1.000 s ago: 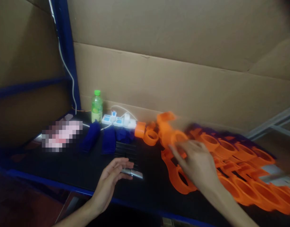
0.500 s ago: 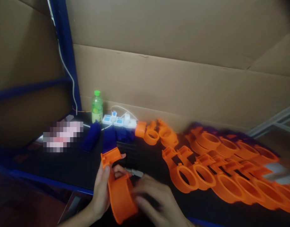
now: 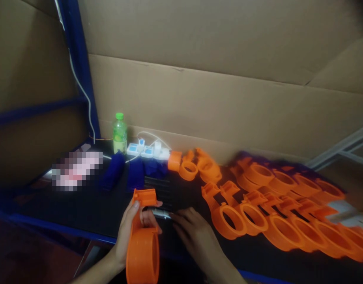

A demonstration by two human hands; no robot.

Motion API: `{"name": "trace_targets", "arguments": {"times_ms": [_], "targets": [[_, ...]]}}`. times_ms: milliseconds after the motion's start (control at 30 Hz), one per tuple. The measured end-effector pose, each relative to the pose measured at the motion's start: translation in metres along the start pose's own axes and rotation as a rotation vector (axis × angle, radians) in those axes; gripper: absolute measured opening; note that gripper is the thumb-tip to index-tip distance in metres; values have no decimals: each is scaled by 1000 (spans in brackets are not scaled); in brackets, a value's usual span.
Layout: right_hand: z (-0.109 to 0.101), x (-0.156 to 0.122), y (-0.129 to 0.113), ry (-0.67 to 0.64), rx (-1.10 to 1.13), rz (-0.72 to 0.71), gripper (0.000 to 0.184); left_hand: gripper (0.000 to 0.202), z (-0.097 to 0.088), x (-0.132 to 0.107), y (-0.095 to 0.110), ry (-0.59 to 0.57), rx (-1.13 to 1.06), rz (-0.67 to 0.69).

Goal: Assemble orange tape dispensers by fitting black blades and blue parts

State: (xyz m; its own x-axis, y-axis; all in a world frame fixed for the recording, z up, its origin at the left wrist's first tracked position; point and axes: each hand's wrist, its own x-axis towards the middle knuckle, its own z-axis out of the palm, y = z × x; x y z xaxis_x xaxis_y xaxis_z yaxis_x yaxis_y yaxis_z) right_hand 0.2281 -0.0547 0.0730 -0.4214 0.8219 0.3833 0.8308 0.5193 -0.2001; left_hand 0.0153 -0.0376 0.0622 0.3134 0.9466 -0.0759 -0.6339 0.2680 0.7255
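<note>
We clasp orange plastic ring-ended holder [image 3: 142,254] in left hand [image 3: 124,234], lower centre; likely light, stiff, slick, best gripped at neck [image 3: 136,223]. Right hand [image 3: 199,232] at silver metal rod [image 3: 161,213]; can't tell if pinching.

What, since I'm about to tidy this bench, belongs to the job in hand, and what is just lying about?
Belongs, it seems:
orange piece, held in the left hand
slim silver object, by the right hand
similar orange pieces
perhaps the blue stacks

Lying about, probably:
green-capped bottle
white power strip
pinkish pixelated item
</note>
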Motion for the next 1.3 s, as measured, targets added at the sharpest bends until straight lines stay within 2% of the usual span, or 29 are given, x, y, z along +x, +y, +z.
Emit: {"name": "trace_targets", "arguments": {"times_ms": [200, 400, 567, 667, 767, 900, 1100, 1300], "targets": [[1, -5, 5, 19, -15, 0, 31, 56, -1, 2, 0, -33, 6, -5], [-12, -12, 10, 14, 32, 26, 28, 53, 0, 0, 1, -42, 9, -4], [-35, -11, 3, 15, 262, 188, 23, 50, 0, 3, 0, -61, 44, -10], [-48, -3, -3, 2, 418, 312, 23, 42, 2, 3, -1, -67, 94, 1], [-54, 7, -5, 10, 523, 379, 23, 38, 5, 0, -1, -94, 133, -5], [-56, 18, -7, 69, 587, 390, 23, 36, 12, -5, 4, -163, 116, -56], [-58, 24, -12, 186, 529, 386, 20, 33, 16, -7, 9, -175, 98, -64], [-57, 24, -15, 182, 525, 347, 18, 31, 13, -5, 6, -187, 98, -46]]}}
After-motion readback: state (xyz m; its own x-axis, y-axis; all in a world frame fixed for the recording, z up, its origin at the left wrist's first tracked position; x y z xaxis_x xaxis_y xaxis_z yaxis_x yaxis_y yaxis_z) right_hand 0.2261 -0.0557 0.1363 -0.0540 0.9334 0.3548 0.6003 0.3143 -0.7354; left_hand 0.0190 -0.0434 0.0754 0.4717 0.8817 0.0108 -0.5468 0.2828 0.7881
